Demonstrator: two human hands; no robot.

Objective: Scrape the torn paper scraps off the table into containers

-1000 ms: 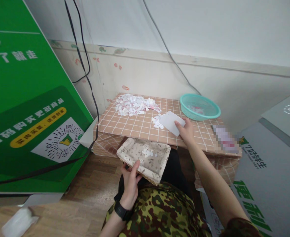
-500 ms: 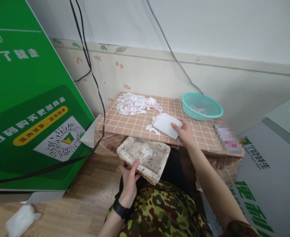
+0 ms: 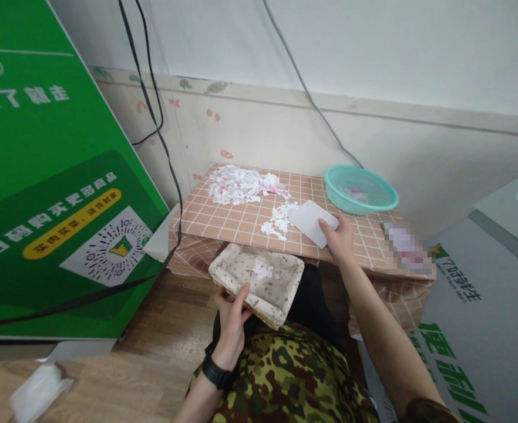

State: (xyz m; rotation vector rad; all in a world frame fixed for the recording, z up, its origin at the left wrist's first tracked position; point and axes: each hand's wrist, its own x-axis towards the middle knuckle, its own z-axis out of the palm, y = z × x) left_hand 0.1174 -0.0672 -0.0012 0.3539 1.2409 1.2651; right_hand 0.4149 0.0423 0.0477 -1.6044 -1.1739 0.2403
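My left hand [image 3: 233,314] grips the near left side of a cloth-lined basket [image 3: 236,288], thumb over its rim, and holds it just below the table's front edge. Some white paper scraps [image 3: 263,271] lie inside the basket. My right hand [image 3: 339,235] is closed on a flat white card [image 3: 310,222], held low over the table. Just left of the card is a small heap of paper scraps [image 3: 280,220]. Farther back on the table spreads a larger pile of torn paper [image 3: 240,185].
The table [image 3: 236,226] wears a brown checked cloth. A turquoise plastic basin [image 3: 376,202] with scraps inside stands at the back right, and a blurred item [image 3: 407,249] lies at the right edge. A black cable [image 3: 171,167] hangs at left beside a green panel [image 3: 43,147].
My right hand has moved the card to the right, uncovering more of the small heap of scraps. The basket and my left hand have stayed nearly still.
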